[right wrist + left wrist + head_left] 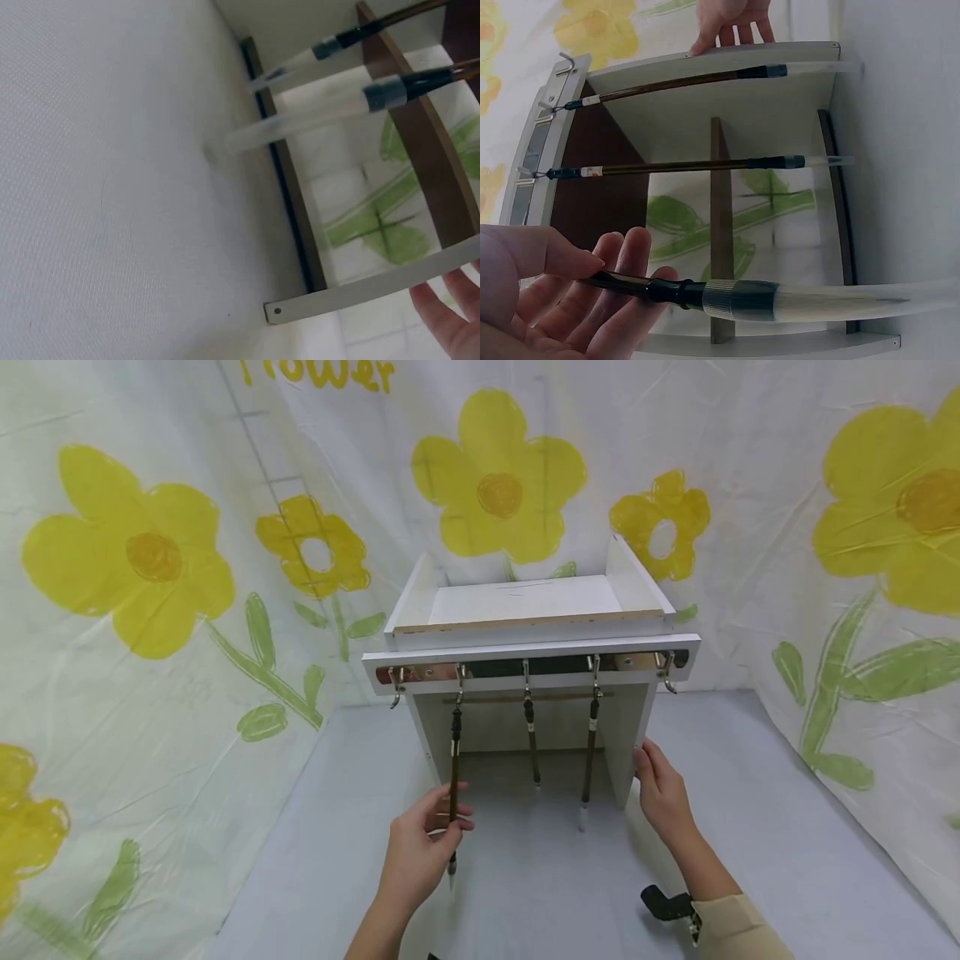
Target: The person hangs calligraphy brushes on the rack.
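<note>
Three calligraphy brushes hang from hooks on the front rail of a small white shelf. My left hand [423,847] pinches the leftmost calligraphy brush [454,752] by its lower handle, between thumb and fingers. In the left wrist view that brush's pale bristles [817,301] point right, inside a clear sleeve. The middle brush [532,735] and the right brush [590,752] hang untouched. At the shelf's right side panel [628,735], my right hand [663,793] rests its fingertips on the outer face; the right wrist view shows only some fingers [442,311].
The white shelf [532,628] has an open tray top and a mirrored hook rail [491,667] with several metal hooks. It stands on a pale table [525,902]. Behind hangs a white sheet painted with yellow flowers [498,477]. A black strap device sits at the right wrist.
</note>
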Demonstrator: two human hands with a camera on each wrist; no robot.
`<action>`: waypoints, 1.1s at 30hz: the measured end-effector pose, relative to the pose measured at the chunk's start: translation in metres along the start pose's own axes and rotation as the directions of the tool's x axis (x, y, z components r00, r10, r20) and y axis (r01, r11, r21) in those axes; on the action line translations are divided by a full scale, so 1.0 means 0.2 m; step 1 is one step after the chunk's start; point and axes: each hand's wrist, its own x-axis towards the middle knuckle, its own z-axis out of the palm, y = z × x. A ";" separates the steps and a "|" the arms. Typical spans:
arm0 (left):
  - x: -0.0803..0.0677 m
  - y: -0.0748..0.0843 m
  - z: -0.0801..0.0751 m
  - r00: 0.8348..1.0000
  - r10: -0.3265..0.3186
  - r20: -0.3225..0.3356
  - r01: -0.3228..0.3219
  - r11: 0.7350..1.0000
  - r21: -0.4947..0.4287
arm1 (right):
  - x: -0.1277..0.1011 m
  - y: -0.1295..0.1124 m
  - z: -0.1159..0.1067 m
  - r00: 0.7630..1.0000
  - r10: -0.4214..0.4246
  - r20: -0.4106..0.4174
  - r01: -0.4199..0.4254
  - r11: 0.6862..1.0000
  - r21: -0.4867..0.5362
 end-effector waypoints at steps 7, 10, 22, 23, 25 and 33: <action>0.01 0.00 0.00 1.000 -0.025 0.001 0.025 1.000 0.009 | 0.01 0.00 0.00 1.000 0.010 0.008 -0.010 1.000 -0.002; 0.02 -0.01 0.01 1.000 -0.025 -0.002 0.025 1.000 0.015 | 0.01 0.00 0.00 1.000 0.018 0.017 -0.018 1.000 0.003; 0.05 -0.03 0.01 1.000 -0.027 0.003 0.027 0.999 0.035 | 0.01 0.04 0.00 0.999 0.039 0.024 -0.039 0.999 0.005; 0.06 -0.04 0.01 1.000 -0.024 0.006 0.024 0.999 0.036 | 0.01 0.07 0.01 0.999 0.039 0.020 -0.040 0.999 0.006; 0.07 -0.05 0.02 1.000 -0.024 0.015 0.023 0.999 0.024 | 0.02 0.13 0.02 0.999 0.044 0.012 -0.044 0.999 0.003; 0.13 -0.15 0.07 0.995 0.097 -0.005 -0.097 0.995 0.001 | 0.01 0.22 0.04 0.997 0.064 0.035 -0.064 0.998 -0.002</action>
